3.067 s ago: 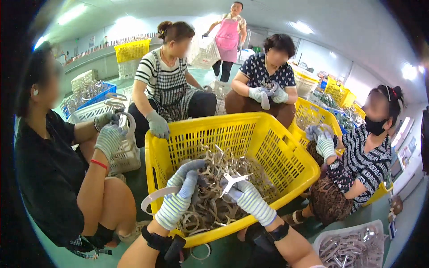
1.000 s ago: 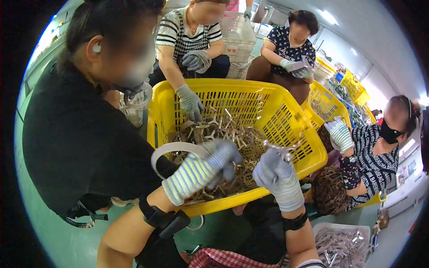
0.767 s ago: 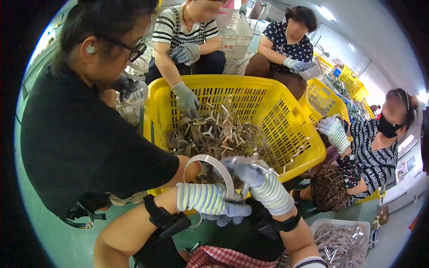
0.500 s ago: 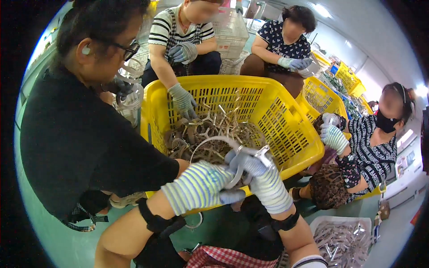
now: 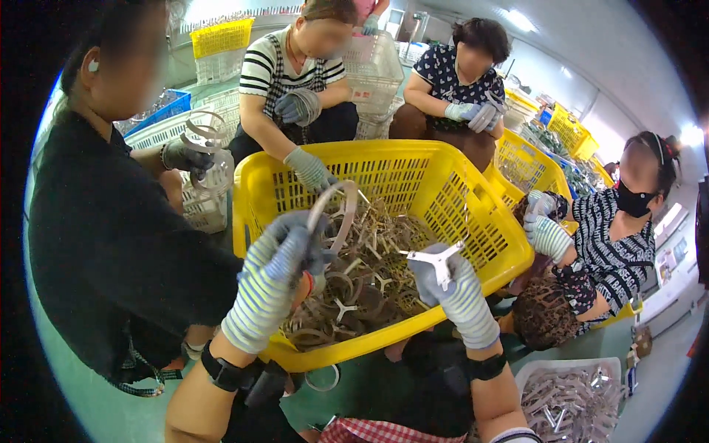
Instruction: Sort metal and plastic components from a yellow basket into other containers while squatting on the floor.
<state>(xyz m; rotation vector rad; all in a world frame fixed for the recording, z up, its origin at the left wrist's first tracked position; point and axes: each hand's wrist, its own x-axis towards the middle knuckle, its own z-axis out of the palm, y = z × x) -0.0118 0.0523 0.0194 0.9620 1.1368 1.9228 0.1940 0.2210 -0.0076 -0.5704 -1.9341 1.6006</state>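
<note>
My left hand [image 5: 267, 284], in a grey-palmed glove with striped cuff, grips a curved, pale translucent band [image 5: 344, 221] above the basket's left front. The band arches up from my fingers as an open loop. To the right, my right hand [image 5: 459, 297], gloved alike, pinches a shiny three-armed metal bracket [image 5: 440, 260], its arms spread in a Y. Below both hands stands a yellow slotted basket [image 5: 496, 275]. In it lies a tangled heap of similar bands and Y-shaped brackets [image 5: 346, 308]. My hands are apart.
Several gloved co-workers sit round the basket; one reaches a hand [image 5: 309, 168] into its far left. The person at left holds several curved bands [image 5: 216, 173]. A white bin [image 5: 526, 369] of pale strips stands at lower right. A pale ring [image 5: 323, 385] lies on the floor.
My hands, close together before, have moved apart: the left with the band to the left, the right staying right with the bracket. The person at left has leaned back.
</note>
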